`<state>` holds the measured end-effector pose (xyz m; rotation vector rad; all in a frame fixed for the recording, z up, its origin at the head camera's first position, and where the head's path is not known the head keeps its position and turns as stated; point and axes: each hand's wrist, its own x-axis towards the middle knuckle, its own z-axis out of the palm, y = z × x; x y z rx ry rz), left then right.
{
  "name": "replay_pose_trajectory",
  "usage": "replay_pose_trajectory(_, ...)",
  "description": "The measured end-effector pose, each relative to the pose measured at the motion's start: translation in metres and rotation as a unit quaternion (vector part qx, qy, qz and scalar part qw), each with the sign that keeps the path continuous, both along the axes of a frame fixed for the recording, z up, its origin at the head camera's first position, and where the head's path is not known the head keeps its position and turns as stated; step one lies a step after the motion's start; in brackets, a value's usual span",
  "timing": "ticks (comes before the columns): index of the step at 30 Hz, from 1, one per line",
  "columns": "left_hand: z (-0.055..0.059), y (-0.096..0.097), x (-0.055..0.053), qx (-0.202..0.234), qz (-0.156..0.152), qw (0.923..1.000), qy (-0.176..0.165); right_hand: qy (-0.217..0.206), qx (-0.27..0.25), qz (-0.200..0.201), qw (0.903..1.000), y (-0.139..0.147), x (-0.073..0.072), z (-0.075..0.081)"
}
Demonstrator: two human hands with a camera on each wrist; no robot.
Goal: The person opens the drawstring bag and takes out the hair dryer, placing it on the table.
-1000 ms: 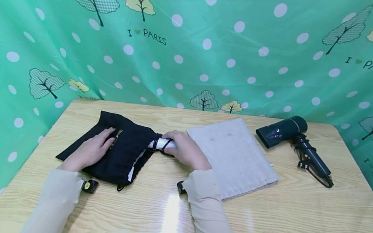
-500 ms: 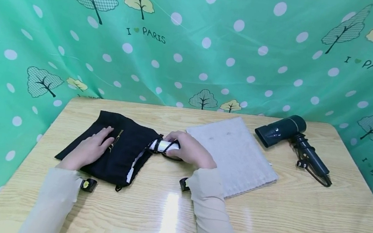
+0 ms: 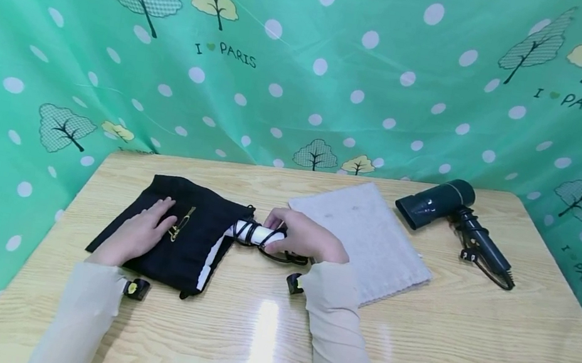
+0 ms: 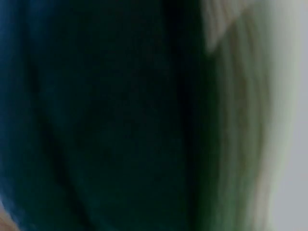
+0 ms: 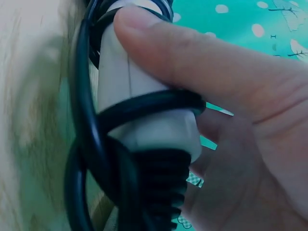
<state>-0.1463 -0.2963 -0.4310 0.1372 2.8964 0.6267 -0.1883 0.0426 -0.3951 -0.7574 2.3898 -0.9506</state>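
Observation:
A black drawstring bag (image 3: pixel 210 219) with a gold print lies flat on the table, its mouth toward the right. My left hand (image 3: pixel 136 236) rests on top of it with the fingers straight. Out of the mouth sticks a white handle (image 3: pixel 256 235) with a black power cord (image 5: pixel 82 96) wound round it; whatever it belongs to is hidden in the bag. My right hand (image 3: pixel 307 236) grips the handle's end, and in the right wrist view the thumb presses along its white side (image 5: pixel 113 67). Dark, blurred fabric (image 4: pixel 106 115) fills most of the left wrist view.
A folded light grey cloth (image 3: pixel 362 237) lies right of the bag, partly under my right forearm. Farther right is a dark green hair dryer (image 3: pixel 436 203) with its cord wrapped round the handle. A green patterned curtain (image 3: pixel 308 70) hangs behind the wooden table (image 3: pixel 208 346).
My right hand has moved a little to the right with the white handle, so more of it and its cord shows outside the bag. My left hand has stayed on the bag.

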Motion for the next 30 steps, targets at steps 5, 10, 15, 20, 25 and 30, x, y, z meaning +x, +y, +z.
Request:
replay_pose_trajectory(5, 0.0, -0.001, 0.001, 0.001, 0.001, 1.0, -0.002, -0.001, -0.003, 0.003, 1.0, 0.0, -0.001, 0.0)
replay_pose_trajectory(10, 0.004, 0.001, 0.003, -0.008, -0.006, 0.9997, 0.024, 0.015, 0.001, 0.002, 0.9999, -0.006, -0.003, -0.003)
replay_pose_trajectory(15, 0.009, 0.004, 0.004, 0.002, -0.007, 0.9977, 0.067, 0.037, 0.005, 0.014, 0.9992, -0.017, -0.003, -0.004)
replay_pose_trajectory(20, 0.013, 0.008, 0.003, 0.01, -0.015, 0.996, 0.088, 0.076, -0.003, 0.009, 0.9971, -0.028, 0.0, -0.003)
replay_pose_trajectory(25, 0.011, 0.014, 0.001, 0.026, -0.03, 0.9951, 0.09, 0.125, 0.008, 0.0, 0.9921, -0.038, 0.002, -0.007)
replay_pose_trajectory(30, 0.006, 0.015, -0.001, 0.016, -0.067, 0.9944, 0.08, 0.143, 0.014, -0.002, 0.9896, -0.042, 0.003, -0.009)
